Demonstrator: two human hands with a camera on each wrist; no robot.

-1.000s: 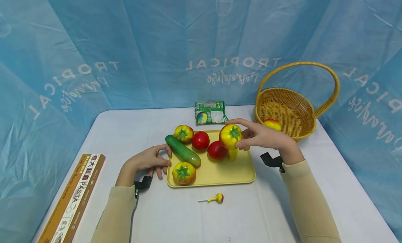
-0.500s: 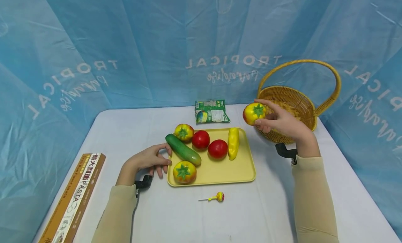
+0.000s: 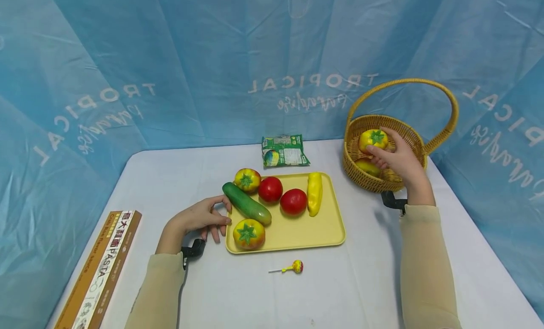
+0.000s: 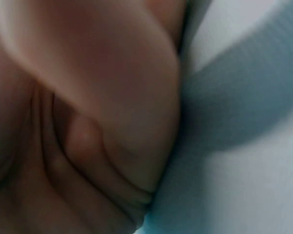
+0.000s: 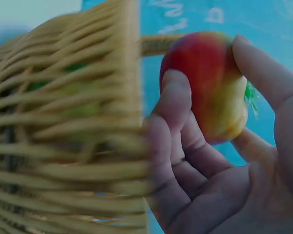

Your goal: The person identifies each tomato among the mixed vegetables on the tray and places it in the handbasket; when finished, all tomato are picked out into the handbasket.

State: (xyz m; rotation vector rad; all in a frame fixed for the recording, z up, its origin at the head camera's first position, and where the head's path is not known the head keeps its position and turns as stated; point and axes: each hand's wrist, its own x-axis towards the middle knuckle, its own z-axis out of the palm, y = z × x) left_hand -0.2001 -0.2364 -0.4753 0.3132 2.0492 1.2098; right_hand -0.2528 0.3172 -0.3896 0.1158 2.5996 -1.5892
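My right hand (image 3: 397,155) holds a toy persimmon (image 3: 374,139), yellow and red with a green star-shaped leaf cap, between thumb and fingers. In the head view it overlaps the wicker basket's (image 3: 359,175) opening; a yellow toy fruit (image 3: 368,167) lies inside. The right wrist view has the basket's side (image 5: 68,146) close beside the fingertips. At the left rim of the yellow tray (image 3: 297,237), my left hand (image 3: 199,215) rests with loosely bent fingers. A green cucumber (image 3: 246,204) and another toy persimmon (image 3: 249,234) lie nearest it. Skin and blurred cloth fill the left wrist view.
Also on the tray are two red fruits (image 3: 293,202), another persimmon (image 3: 247,180) and a yellow pepper (image 3: 314,194). A green packet (image 3: 285,151) lies behind it, a lollipop (image 3: 293,267) in front. A pasta box (image 3: 99,267) lies left; the basket's tall handle (image 3: 453,114) arches over its opening.
My right hand has carried the persimmon from above the tray, rightward and away from me, to the basket's opening. My left hand has stayed at the tray's left rim.
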